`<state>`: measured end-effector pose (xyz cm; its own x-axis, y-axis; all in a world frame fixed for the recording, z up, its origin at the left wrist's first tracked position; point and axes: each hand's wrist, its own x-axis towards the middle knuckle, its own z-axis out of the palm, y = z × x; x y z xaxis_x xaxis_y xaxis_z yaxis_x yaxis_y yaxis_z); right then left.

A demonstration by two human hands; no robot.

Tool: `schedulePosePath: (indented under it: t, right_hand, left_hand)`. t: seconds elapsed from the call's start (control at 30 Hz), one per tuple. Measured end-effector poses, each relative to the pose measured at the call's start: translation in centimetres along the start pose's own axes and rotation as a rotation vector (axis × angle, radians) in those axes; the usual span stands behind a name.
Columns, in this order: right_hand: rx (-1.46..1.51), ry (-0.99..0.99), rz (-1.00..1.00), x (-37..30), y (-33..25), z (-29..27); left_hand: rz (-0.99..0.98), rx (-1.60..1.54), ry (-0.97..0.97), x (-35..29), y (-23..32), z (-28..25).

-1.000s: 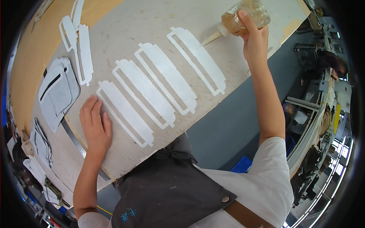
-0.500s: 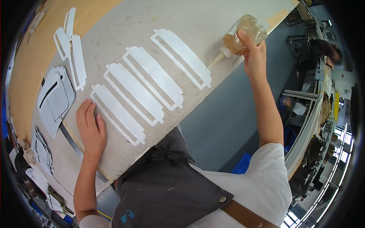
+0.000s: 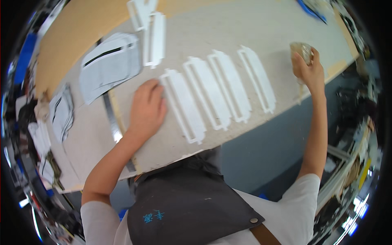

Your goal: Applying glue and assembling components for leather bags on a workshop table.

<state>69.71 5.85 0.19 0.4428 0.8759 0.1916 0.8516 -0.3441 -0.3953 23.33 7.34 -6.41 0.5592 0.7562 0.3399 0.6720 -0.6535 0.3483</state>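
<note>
A row of several white slotted strips (image 3: 256, 79), each a long panel with a narrow cut-out along one side, lies across the table. My left hand (image 3: 148, 108) rests on the tabletop at the row's left end, holding nothing. Its fingers are loosely bent, with the tips by the upper end of the leftmost strip (image 3: 185, 107). Over at the right, my right hand (image 3: 312, 73) is wrapped round a squeeze bottle (image 3: 301, 50) of brownish, glue-like liquid. The bottle's nozzle points down near the table's front edge, apart from the rightmost strip; the picture is slightly blurred.
Grey panels with a black slit (image 3: 108, 67) are stacked at the left, with more grey pieces (image 3: 62, 112) beyond. Loose white frames (image 3: 155, 41) lie at the back. A metal strip (image 3: 113, 118) crosses the table, and a blue object (image 3: 312, 11) sits at the far right.
The view has turned, shifting the table in the picture. My right hand has drawn the bottle away from the rightmost strip and its nozzle points more steeply down. My left hand stays by the leftmost strip.
</note>
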Motion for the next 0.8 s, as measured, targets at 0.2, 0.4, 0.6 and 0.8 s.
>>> schedulePosePath:
  t: [0.2, 0.4, 0.6, 0.8]
  right_hand:
    - [-0.508, 0.029, -0.207, 1.5, 2.2, 0.2]
    - [-0.026, 0.047, -0.380, -4.4, -10.8, 3.9]
    - [0.394, -0.186, -0.501, -12.9, -20.3, 7.2]
    - [0.605, -0.389, -0.525, -17.1, -26.3, 10.0]
  left_hand:
    - [-0.028, -0.174, 0.111, 0.8, 1.2, 0.8]
    - [-0.053, -0.319, 0.238, 0.0, -0.8, -0.4]
    - [-0.144, 0.038, 0.421, -4.3, -10.4, -6.6]
    - [-0.596, 0.295, 0.563, -11.1, -19.6, -12.2]
